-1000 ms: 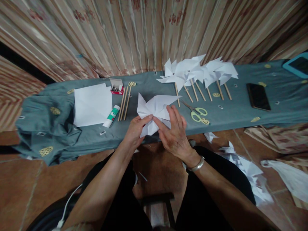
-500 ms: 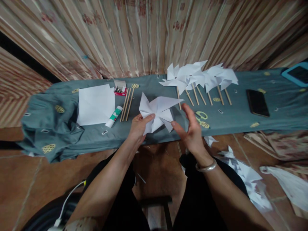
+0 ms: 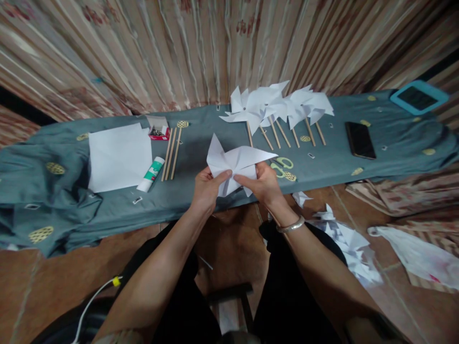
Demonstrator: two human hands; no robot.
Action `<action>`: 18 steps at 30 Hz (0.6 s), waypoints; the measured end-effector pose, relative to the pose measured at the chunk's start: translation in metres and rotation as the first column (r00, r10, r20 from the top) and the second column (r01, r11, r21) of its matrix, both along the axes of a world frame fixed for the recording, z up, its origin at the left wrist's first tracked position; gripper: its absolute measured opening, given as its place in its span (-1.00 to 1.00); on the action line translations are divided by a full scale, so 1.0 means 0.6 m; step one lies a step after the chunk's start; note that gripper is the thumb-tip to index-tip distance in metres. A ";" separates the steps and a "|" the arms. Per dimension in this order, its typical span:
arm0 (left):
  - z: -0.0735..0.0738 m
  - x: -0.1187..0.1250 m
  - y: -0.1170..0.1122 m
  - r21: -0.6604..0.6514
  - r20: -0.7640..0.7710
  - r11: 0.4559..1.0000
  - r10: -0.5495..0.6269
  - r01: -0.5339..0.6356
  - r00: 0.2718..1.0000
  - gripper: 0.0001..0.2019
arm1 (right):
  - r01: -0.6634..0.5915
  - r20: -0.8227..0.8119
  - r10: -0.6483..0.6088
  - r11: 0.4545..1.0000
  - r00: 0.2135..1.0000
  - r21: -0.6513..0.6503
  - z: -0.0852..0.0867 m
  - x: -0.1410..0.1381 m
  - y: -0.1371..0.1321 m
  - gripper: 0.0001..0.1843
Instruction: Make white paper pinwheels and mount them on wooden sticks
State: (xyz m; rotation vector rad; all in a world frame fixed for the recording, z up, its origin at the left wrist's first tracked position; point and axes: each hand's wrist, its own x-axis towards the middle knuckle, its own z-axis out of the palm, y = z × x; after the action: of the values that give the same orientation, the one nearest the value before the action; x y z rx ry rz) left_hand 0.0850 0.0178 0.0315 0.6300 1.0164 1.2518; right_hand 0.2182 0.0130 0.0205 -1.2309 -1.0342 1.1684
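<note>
A folded white paper pinwheel (image 3: 234,160) is held over the front edge of a long table covered in a grey-green cloth (image 3: 201,200). My left hand (image 3: 206,188) pinches its lower left part, thumb on top. My right hand (image 3: 263,184) grips its lower right side, fingers closed on the paper. A silver bangle is on my right wrist. Three wooden sticks (image 3: 170,153) lie left of the pinwheel, beside a glue stick (image 3: 150,174).
Several finished pinwheels on sticks (image 3: 276,105) lie at the back. Green scissors (image 3: 281,167), a red pin box (image 3: 158,130), a white paper sheet (image 3: 118,155), a black phone (image 3: 359,139) and a blue-cased tablet (image 3: 418,97) are on the cloth. Paper scraps (image 3: 347,243) litter the floor.
My right hand left the pinwheel, swung out to the right, then came back and took hold of its right side. My left hand kept its grip throughout.
</note>
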 end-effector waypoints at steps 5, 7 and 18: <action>-0.004 0.008 0.001 0.058 -0.032 0.998 0.011 -0.009 0.999 -0.72 | 0.045 0.030 -0.044 0.999 0.999 -0.017 -0.003 0.002 -0.001 -0.59; -0.004 0.010 0.001 0.060 -0.045 0.998 0.017 -0.015 0.999 -0.73 | 0.063 0.052 -0.062 0.998 0.997 -0.024 -0.001 0.003 -0.001 -0.59; 0.007 -0.003 0.004 0.006 -0.075 0.992 -0.124 0.124 0.990 -0.69 | 0.001 -0.025 -0.004 0.996 1.000 -0.090 0.007 0.015 -0.003 -0.49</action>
State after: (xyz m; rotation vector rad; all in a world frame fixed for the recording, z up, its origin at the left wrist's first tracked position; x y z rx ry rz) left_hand 0.0833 0.0200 0.0355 0.7417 1.0166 1.1326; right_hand 0.2274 0.0111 0.0245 -1.2845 -0.9699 1.2371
